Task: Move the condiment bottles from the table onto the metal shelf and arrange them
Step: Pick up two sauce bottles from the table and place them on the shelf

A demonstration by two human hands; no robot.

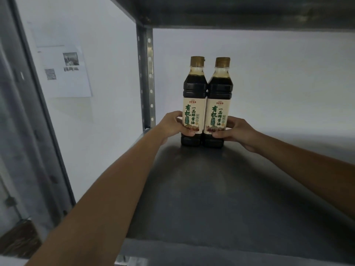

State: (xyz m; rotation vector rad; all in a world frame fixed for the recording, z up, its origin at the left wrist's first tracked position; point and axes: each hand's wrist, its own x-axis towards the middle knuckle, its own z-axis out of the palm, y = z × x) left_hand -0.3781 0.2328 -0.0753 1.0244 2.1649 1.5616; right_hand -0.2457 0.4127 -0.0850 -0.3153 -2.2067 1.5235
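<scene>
Left fingers [184, 131]: curled round the lower label of the left soy sauce bottle [193, 87], with the thumb up against the label's left edge.
Right fingers [219, 134]: curled round the lower part of the right soy sauce bottle [219, 89], with the upper ones on the label's right edge.
Left hand [172, 124]: grips its bottle from the left side, the bare forearm reaching in from the lower left.
Right hand [237, 131]: grips its bottle from the right side, the forearm coming in from the right edge.
Bottles: both are upright and touch side by side. Each holds dark liquid and has a brownish-gold cap, and the cream labels with green and black Chinese print face the camera.
Position: their bases meet the metal shelf board [211, 198] at its back left, near the corner.
Upright post [147, 79]: grey and perforated, it stands just left of the bottles.
Upper shelf [230, 12]: a dark board overhead, well above the caps.
Wall [278, 73]: white, behind the shelf.
Paper sheet [65, 73]: stuck on the wall to the left, with small pictures too blurred to read.
</scene>
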